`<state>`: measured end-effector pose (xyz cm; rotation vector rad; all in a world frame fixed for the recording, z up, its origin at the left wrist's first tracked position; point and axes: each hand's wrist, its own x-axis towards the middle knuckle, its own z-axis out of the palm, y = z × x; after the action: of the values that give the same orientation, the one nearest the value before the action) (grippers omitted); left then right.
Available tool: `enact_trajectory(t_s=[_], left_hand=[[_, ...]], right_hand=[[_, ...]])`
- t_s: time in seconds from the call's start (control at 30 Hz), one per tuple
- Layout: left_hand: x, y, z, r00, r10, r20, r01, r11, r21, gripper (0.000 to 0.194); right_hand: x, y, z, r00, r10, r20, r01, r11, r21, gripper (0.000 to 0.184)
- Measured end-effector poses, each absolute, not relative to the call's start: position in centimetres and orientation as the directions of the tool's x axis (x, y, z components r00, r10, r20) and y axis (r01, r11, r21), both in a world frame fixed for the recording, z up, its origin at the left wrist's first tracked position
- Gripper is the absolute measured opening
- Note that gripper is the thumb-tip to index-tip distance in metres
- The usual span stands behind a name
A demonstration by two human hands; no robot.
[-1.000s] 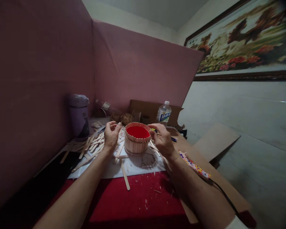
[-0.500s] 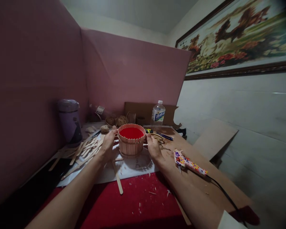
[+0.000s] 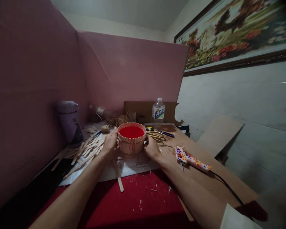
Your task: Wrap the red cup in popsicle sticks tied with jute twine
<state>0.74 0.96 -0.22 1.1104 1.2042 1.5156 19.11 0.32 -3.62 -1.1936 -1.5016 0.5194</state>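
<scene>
Between my hands is a round bucket clad in popsicle sticks (image 3: 131, 147), with a red inside and a scalloped wooden rim. My left hand (image 3: 110, 142) grips its left side, the thumb up by the rim. On the opposite side my right hand (image 3: 152, 147) is closed on the wall, its fingertips partly hidden behind the bucket. A loose popsicle stick (image 3: 119, 178) lies in front, running from the white sheet (image 3: 105, 173) onto the red cloth (image 3: 133, 203). Many more popsicle sticks (image 3: 85, 149) are heaped left of my left hand.
A floral glue gun (image 3: 190, 159) with a black cord lies on the right-hand board. Gold-handled scissors (image 3: 156, 136) and a dark blue pen-like tool (image 3: 166, 133) are behind my right hand. A plastic bottle (image 3: 158, 112), twine balls (image 3: 121, 120) and a purple flask (image 3: 70, 122) stand farther back.
My hands have gone from being loosely beside the rim to holding the bucket's two sides. The bucket looks turned somewhat, its rim gaps now facing front. The view has shifted right.
</scene>
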Motion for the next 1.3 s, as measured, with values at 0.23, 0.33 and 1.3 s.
enact_trajectory(t_s=[0.23, 0.33, 1.3], left_hand=[[0.1, 1.4, -0.2, -0.271, 0.962, 0.018, -0.070, -0.038, 0.997, 0.022], [-0.4, 1.8, -0.5, -0.317, 0.948, 0.026, 0.024, -0.019, 1.000, 0.012], [-1.7, 3.2, -0.9, -0.270, 0.894, 0.357, 0.369, -0.246, 0.896, 0.011]], right_hand=[[19.7, 0.8, -4.0, 0.150, 0.890, 0.430, 0.445, 0.328, -0.833, 0.033], [19.7, 0.6, -4.2, 0.168, 0.877, 0.451, 0.478, 0.327, -0.815, 0.035], [19.3, 0.5, -3.8, 0.351, 0.813, 0.464, 0.321, 0.361, -0.875, 0.023]])
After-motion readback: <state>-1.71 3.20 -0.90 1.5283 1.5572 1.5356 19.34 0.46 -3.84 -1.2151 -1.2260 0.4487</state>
